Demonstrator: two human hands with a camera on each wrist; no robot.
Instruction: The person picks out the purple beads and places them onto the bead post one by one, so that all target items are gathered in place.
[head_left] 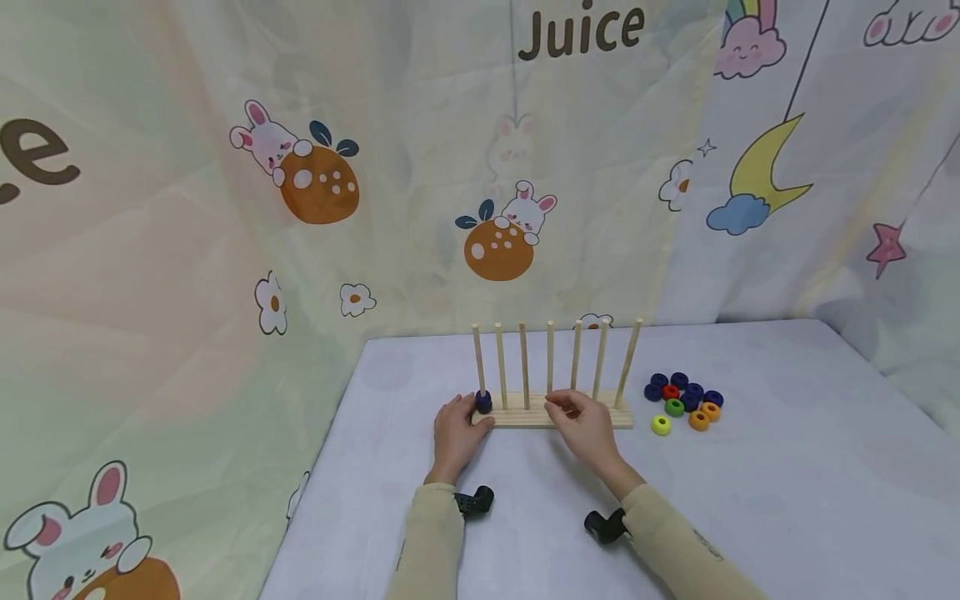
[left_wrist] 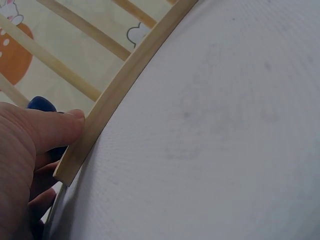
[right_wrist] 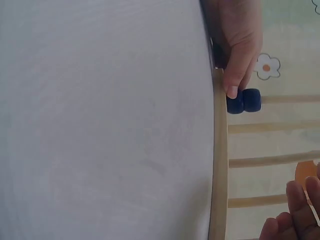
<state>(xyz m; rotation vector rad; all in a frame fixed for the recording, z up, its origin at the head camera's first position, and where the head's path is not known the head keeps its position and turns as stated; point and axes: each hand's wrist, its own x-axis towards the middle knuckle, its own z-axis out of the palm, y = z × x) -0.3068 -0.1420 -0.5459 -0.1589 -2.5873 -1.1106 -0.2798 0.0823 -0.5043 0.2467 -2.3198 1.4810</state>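
Observation:
A wooden peg rack [head_left: 517,419] stands on the table with several upright pegs along its base. Two dark blue beads [right_wrist: 244,101] are stacked low on its leftmost peg. My left hand [head_left: 454,435] grips the left end of the base, thumb on the front edge beside the beads, the other fingers partly hidden behind. In front of the middle pegs is my right hand [head_left: 585,429], its fingers loosely bent and nothing visible between them. The right wrist view shows these fingers [right_wrist: 296,200] beside a peg, apart from the beads.
Right of the rack lies a loose group of beads: several dark blue ones [head_left: 678,380], a red one [head_left: 671,392], a green one [head_left: 674,408], two orange ones [head_left: 699,422] and a yellow one [head_left: 661,426]. A printed curtain [head_left: 420,250] hangs behind the white table [head_left: 787,483].

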